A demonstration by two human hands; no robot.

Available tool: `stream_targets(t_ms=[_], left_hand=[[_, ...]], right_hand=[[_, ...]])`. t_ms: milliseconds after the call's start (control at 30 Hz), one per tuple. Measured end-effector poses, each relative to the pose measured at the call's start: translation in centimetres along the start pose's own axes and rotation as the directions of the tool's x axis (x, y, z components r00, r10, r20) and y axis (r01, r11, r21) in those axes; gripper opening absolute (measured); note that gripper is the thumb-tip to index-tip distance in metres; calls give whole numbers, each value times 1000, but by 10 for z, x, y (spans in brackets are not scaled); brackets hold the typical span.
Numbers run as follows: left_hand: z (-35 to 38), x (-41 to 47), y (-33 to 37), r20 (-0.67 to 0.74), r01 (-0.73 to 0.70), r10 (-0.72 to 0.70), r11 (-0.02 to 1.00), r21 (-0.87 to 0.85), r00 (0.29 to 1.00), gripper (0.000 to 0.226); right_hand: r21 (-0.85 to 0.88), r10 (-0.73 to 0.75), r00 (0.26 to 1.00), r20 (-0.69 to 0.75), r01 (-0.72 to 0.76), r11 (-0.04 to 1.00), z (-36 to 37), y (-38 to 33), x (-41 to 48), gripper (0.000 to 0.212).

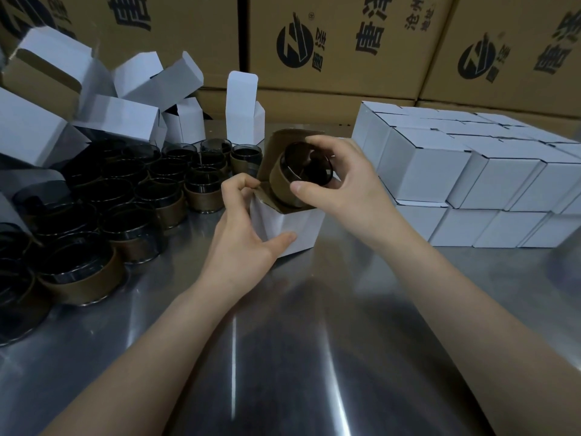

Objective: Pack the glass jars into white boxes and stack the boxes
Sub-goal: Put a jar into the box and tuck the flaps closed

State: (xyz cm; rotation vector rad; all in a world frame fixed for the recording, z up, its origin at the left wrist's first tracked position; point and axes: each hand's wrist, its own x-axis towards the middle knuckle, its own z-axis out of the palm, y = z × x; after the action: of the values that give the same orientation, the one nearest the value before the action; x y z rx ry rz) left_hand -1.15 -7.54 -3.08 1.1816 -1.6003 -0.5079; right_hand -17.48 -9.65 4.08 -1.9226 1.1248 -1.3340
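A dark glass jar (294, 179) with a brown paper band sits tilted, partly inside an open white box (289, 223) at the table's centre. My right hand (342, 180) grips the jar's rim from the right, thumb in front and fingers over the top. My left hand (248, 231) holds the box's left corner, its fingers pinching a brown inner flap. Several more banded jars (125, 202) crowd the left of the table. Closed white boxes (465, 177) are stacked two layers high on the right.
Empty open white boxes (135, 99) are piled at the back left, and one box (243, 113) stands upright with its flap up behind the jars. Large printed brown cartons (345, 42) wall off the back. The shiny metal table (298, 341) stretches toward me.
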Motion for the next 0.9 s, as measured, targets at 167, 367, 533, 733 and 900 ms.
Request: stream_targets(t_ms=[167,367,533,733,900], left_hand=[[-1,-1,2,1,-14,14,1000,20,1000,78],[-1,-2,6,-1,-34,34,999,38,999,75],[-1,-4,11,-1,-41,41,997,71,999,70],[-1,-6,14,-2,-36,36,995,95,999,73],[-1,-6,13,-14,-36,38,995,93,999,73]], right_hand=[[-114,-13,999,46,18,993,-3,-5,0,63],[-269,-36,996,85,58,961,-2,-2,1,57],[-348,-34,996,82,61,936,1,-2,2,48],[-391,-17,996,86,50,919,0,-5,2,42],[-504,9,997,82,34,863,-1,-4,1,38]])
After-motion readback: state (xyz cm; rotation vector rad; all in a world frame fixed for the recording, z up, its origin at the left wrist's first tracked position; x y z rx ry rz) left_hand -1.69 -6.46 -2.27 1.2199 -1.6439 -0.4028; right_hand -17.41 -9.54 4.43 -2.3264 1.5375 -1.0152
